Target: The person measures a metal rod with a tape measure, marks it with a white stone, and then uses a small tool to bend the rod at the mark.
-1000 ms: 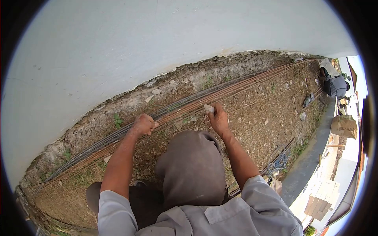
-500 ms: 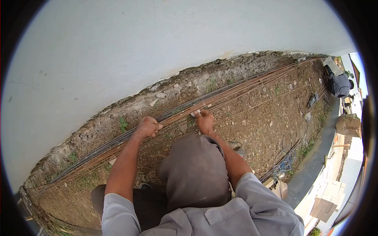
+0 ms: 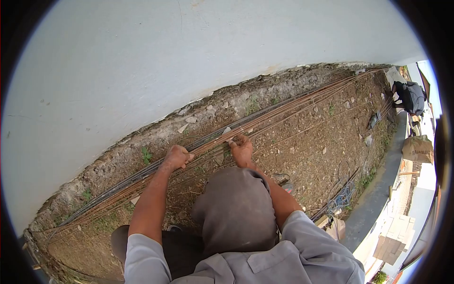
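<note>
A long bundle of thin rusty steel rods (image 3: 279,110) lies across the bare ground. My left hand (image 3: 177,157) is closed on some of these rods, thumb and fingers pressed together along their near side. Further right, my right hand (image 3: 242,150) is at the near edge of the bundle in a pinch. At its fingertips is a small whitish scrap (image 3: 227,130), part of which shows on the rods' upper side; its material cannot be made out. Darker rods (image 3: 137,169) run beside the rusty ones on the wall side.
A pale wall (image 3: 142,61) rises behind the rods above a rough, crumbling footing. At far right, a person (image 3: 410,98) bends over the rods' far end. A brown bag (image 3: 418,149), blue cord (image 3: 341,199) and a low grey kerb (image 3: 373,208) are on the right.
The whitish scrap has gone from beneath my right fingertips to partly over the rods. My right hand has shifted slightly left and down. The person at far right has changed posture.
</note>
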`<state>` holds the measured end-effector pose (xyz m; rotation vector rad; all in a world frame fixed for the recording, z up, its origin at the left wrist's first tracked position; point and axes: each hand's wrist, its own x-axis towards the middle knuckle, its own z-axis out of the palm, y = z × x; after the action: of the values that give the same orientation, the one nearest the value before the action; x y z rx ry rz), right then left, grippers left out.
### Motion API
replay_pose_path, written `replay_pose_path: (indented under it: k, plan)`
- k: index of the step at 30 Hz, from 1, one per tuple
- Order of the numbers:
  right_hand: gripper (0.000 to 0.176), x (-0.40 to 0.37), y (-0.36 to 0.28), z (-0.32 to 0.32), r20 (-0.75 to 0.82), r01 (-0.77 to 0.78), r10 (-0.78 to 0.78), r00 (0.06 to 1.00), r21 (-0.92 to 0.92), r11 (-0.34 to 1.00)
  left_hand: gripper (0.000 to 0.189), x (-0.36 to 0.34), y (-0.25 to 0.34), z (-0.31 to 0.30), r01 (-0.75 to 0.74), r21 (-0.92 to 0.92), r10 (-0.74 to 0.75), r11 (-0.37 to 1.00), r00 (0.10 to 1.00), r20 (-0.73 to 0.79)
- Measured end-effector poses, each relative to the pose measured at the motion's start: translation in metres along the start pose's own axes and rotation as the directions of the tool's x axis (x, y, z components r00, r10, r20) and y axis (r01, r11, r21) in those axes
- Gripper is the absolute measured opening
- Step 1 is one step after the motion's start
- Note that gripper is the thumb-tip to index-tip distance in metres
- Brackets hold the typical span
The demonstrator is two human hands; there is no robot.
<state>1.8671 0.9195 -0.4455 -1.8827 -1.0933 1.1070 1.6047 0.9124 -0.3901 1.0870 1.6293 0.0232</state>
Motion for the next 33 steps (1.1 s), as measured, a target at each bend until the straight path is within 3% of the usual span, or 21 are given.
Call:
replay_pose_path:
  k: [2,6,9,11,15,18,20,21,23,27,29,33]
  plan:
    - [0.043,-0.004,0.006,-0.009,0.001,-0.029,0.029,1.000,-0.006,1.000,0.031,0.005,-0.003,0.001,-0.002,-0.004,0.002,1.000,1.000,0.001]
    - [0.045,-0.023,-0.018,-0.046,0.096,-0.052,0.056,0.994,-0.045,0.998,0.030,0.009,-0.004,-0.002,0.013,-0.011,-0.013,1.000,0.999,0.033]
    - [0.037,-0.036,-0.046,-0.071,0.108,-0.011,0.008,0.994,0.025,1.000,0.030,0.008,-0.003,-0.003,0.010,0.004,-0.010,1.000,0.999,0.047]
    - [0.029,-0.040,-0.066,-0.085,0.153,-0.070,0.053,0.987,0.114,0.991,0.031,0.007,-0.001,-0.003,0.006,-0.002,-0.006,1.000,0.998,0.055]
    - [0.024,-0.052,-0.134,-0.104,0.194,-0.003,-0.022,0.981,0.125,0.992,0.041,0.010,-0.001,-0.003,0.029,0.014,-0.031,0.999,0.991,0.131]
    - [0.023,-0.071,-0.185,-0.113,0.203,0.100,-0.130,0.971,0.148,0.984,0.051,0.013,-0.005,-0.001,0.008,0.029,-0.012,1.000,0.990,0.141]
    - [0.026,-0.090,-0.212,-0.118,0.306,0.278,-0.289,0.907,0.082,0.957,0.056,0.013,-0.006,-0.003,-0.011,0.039,0.005,0.999,0.991,0.133]
    - [0.026,-0.100,-0.227,-0.117,0.307,0.281,-0.292,0.906,0.079,0.956,0.059,0.012,-0.005,-0.004,-0.026,0.060,0.017,0.998,0.989,0.149]
    - [0.031,-0.115,-0.247,-0.112,0.490,0.702,-0.567,0.663,-0.142,0.698,0.062,0.012,-0.005,-0.005,-0.043,0.075,0.030,0.996,0.985,0.168]
    - [0.034,-0.119,-0.236,-0.101,0.567,0.618,-0.468,0.678,-0.095,0.781,0.061,0.014,-0.001,-0.009,-0.019,0.066,0.005,0.998,0.978,0.210]
    - [0.035,-0.118,-0.234,-0.099,0.522,0.549,-0.439,0.732,-0.068,0.833,0.061,0.012,0.001,-0.015,-0.008,0.070,-0.009,0.998,0.971,0.240]
    - [0.035,-0.120,-0.238,-0.094,0.505,0.552,-0.445,0.739,-0.077,0.830,0.059,0.015,0.004,-0.021,0.000,0.076,-0.015,0.997,0.979,0.202]
